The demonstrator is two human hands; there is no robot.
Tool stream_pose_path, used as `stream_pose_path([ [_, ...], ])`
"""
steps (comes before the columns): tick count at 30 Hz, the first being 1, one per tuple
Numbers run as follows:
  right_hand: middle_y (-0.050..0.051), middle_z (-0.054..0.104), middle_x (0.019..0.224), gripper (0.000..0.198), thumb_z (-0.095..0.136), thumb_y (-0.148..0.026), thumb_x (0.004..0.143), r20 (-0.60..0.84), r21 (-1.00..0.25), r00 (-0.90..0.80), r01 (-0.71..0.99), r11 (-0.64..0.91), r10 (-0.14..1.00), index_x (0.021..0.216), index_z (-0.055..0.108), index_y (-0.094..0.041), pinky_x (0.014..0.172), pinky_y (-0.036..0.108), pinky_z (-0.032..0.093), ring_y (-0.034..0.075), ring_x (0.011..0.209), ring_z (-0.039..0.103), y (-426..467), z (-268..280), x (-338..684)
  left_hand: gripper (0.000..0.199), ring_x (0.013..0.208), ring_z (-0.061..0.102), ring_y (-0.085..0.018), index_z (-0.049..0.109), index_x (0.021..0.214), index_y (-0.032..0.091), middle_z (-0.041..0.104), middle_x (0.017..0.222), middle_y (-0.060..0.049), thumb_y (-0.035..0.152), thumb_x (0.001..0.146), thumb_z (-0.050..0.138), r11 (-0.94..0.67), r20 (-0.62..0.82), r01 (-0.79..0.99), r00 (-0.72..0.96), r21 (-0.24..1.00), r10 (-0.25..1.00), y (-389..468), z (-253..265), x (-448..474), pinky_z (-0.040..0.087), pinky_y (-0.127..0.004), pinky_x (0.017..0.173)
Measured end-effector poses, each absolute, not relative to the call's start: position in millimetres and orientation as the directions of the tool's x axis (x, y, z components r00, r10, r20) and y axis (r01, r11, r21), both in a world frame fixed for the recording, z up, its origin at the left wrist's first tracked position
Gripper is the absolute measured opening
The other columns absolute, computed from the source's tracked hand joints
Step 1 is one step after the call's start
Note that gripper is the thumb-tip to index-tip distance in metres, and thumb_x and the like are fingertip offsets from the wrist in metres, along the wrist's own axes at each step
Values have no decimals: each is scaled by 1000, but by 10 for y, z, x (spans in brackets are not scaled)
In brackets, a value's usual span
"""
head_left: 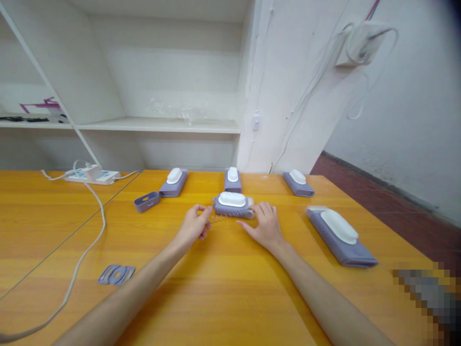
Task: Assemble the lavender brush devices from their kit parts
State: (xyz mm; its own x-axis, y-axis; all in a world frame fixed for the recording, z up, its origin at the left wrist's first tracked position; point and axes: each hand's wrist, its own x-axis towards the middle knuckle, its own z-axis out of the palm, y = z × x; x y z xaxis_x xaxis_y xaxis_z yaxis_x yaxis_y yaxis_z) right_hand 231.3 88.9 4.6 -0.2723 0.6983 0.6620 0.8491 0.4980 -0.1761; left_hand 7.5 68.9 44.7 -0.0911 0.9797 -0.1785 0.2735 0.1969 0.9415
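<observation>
On the wooden table, a grey-purple block with a white oval bristled brush (232,199) on top lies between my hands. My left hand (197,222) is closed in a pinch beside the block's left front corner. A thin wavy strand (217,219) runs from those fingertips along the block's front edge; its kind is unclear. At the other end, the fingers of my right hand (264,223) touch the block's right side, near some clear plastic. The right thumb is stretched out in front, apart from the fingers.
Similar white-topped blocks stand at back left (173,184), back middle (233,180), back right (298,183) and right (341,235). A hollow purple holder (147,202) and flat purple cut-out pieces (117,275) lie left. A white cable (103,206) runs from a power strip (92,175).
</observation>
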Motion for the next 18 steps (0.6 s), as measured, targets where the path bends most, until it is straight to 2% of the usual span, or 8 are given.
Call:
stream_pose_path([
  [3, 12, 61, 92, 64, 60, -57, 72, 693, -149, -433, 696, 703, 576, 117, 51, -12, 76, 39, 40, 25, 86, 53, 768, 85, 2218, 37, 33, 45, -10, 42, 93, 19, 54, 51, 4, 53, 79, 47, 178, -165, 250, -70, 952, 984, 602, 384, 254, 32, -18, 30],
  [4, 12, 62, 92, 66, 60, -55, 73, 692, -155, -472, 641, 751, 546, 122, 48, -12, 74, 38, 42, 24, 83, 54, 728, 80, 2181, 39, 32, 46, -11, 42, 93, 19, 55, 51, 4, 54, 78, 48, 150, -149, 262, -28, 953, 989, 559, 358, 306, 31, -18, 30],
  [7, 7, 65, 84, 50, 57, -39, 81, 686, -206, -539, 500, 841, 489, 124, 48, -16, 66, 31, 44, 18, 72, 57, 631, 17, 2088, 40, 39, 53, -12, 47, 91, 18, 58, 55, 1, 57, 80, 44, 47, -105, 315, 169, 948, 980, 401, 291, 393, 36, -19, 35],
  [10, 5, 67, 84, 39, 53, -28, 84, 686, -325, -498, 443, 836, 530, 122, 51, -19, 65, 27, 47, 14, 68, 60, 601, -60, 2055, 34, 55, 59, -14, 52, 94, 19, 61, 65, -1, 50, 86, 39, -161, 84, 473, 180, 866, 980, 231, 265, 306, 45, -23, 50],
  [12, 4, 68, 84, 35, 52, -27, 85, 669, -427, -428, 449, 785, 608, 120, 53, -20, 66, 26, 48, 13, 68, 61, 621, -85, 2061, 29, 68, 60, -16, 52, 100, 21, 64, 76, -3, 45, 87, 40, -260, 189, 630, 179, 732, 966, 120, 258, 122, 48, -28, 63],
  [15, 4, 68, 83, 31, 52, -30, 85, 630, -561, -316, 447, 697, 709, 115, 56, -21, 67, 25, 50, 13, 69, 63, 676, -80, 2076, 25, 94, 57, -22, 55, 100, 22, 61, 101, -7, 40, 87, 43, -378, 346, 819, 237, 431, 908, -65, 213, -341, 46, -36, 83],
  [16, 4, 68, 84, 30, 52, -30, 85, 618, -588, -292, 443, 676, 730, 114, 57, -21, 68, 25, 50, 13, 70, 63, 691, -73, 2078, 25, 98, 55, -23, 56, 100, 23, 60, 105, -8, 40, 85, 45, -392, 389, 860, 256, 327, 885, -135, 181, -538, 44, -39, 87],
  [18, 4, 68, 85, 29, 52, -31, 85, 599, -612, -281, 444, 655, 750, 111, 59, -21, 69, 26, 51, 14, 72, 63, 708, -64, 2075, 32, 102, 52, -27, 57, 103, 23, 57, 111, -9, 46, 82, 48, -321, 468, 933, 212, 165, 858, -286, 90, -968, 40, -44, 91],
])
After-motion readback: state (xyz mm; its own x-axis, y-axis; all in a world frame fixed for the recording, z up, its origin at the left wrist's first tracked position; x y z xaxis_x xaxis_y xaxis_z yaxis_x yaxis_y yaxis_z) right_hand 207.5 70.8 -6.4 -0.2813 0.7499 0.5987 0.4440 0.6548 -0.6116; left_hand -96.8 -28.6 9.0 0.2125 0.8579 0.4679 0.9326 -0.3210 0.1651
